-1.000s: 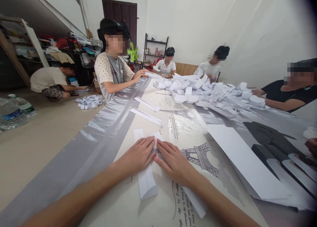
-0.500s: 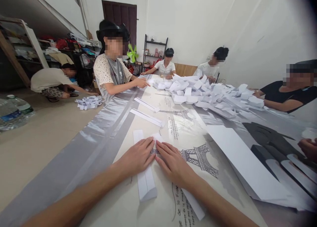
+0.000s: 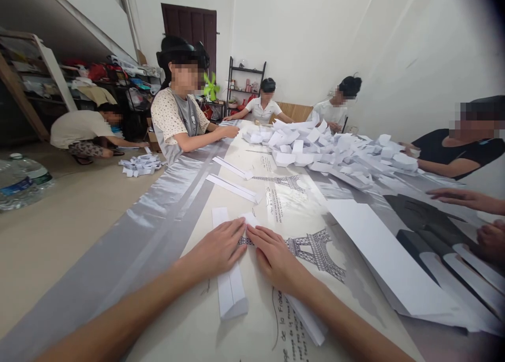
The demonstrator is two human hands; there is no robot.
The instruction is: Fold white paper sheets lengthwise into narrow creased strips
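On the printed tablecloth, near middle: see left paper strip beneath left hand, right paper strip beneath right hand, close together at its far end. Cannot tell whether pinching or only pressing. If creasing, press evenly, keep edges aligned.

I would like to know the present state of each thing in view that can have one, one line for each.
Near paper strip: folded, partly covered.
Left hand: palm down, fingers extended, resting across the near paper strip.
Right hand: palm down, fingers extended.
Two farther strips: folded, lying apart.
Table paper pile: loosely heaped.
Floor paper pile: heaped.
Door: looks shut.
Rear bottle: capped.
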